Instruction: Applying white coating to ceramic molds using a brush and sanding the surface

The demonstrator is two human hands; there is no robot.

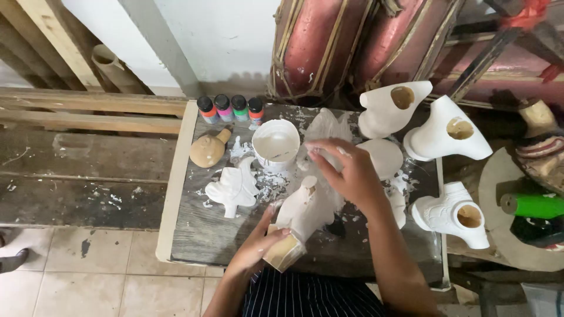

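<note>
Gripped at its tan wooden base by the left hand [258, 239], a white-coated carved figure [305, 212] is held tilted just above the near half of the grey worktable [200, 232], and the fingers are wrapped snugly around that unpainted end. Over the figure's upper part the right hand [346, 173] is poised, its fingertips [317, 151] pinched together on something small and blurred; what is pinched cannot be told.

Everything else is placed from the white paint cup [276, 144], which is set near the middle of the table's far half. Just behind and to the left of the cup, four small paint bottles [231, 108] with black caps are lined up in a row. Left of the cup, a plain tan wooden piece [208, 149] with a short neck is laid on its side. Just in front and left of the cup, a flat white-coated carving [234, 191] is laid down amid white paint splashes. Right of the cup, past the right hand, a rounded white piece [385, 157] is seen, partly covered by the wrist. Farther right, well apart from the cup, three white hollow shapes with round openings are set out: one at the back [390, 108], one beside it [449, 138], one nearer [452, 214]. At the far right a green cylinder [534, 205] is seen.
</note>
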